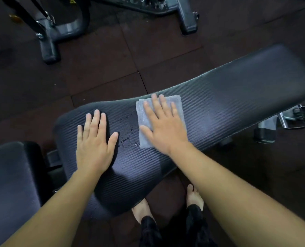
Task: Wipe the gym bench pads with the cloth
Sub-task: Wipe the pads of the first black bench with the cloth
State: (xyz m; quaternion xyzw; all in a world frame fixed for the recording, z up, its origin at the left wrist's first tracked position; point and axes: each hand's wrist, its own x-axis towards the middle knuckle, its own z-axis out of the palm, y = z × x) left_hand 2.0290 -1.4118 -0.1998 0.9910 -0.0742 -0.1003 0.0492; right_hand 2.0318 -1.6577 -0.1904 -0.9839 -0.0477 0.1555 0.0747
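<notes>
Bench pad (228,97) under both your hands, with the folded cloth (178,102) mid-pad, reaching its far edge.

The long ribbed pad's right end is blurred, and your forearms hide part of its near edge. The seat pad (7,175) beside it is cut off at the left. Your left hand (94,143) lies flat on the pad's left end, fingers straight and spread, holding nothing. Your right hand (164,127) presses flat on the grey cloth and covers most of it. Water droplets (125,138) sit between your hands. The yellow label (72,0) on the machine frame (59,31) is unreadable.
</notes>
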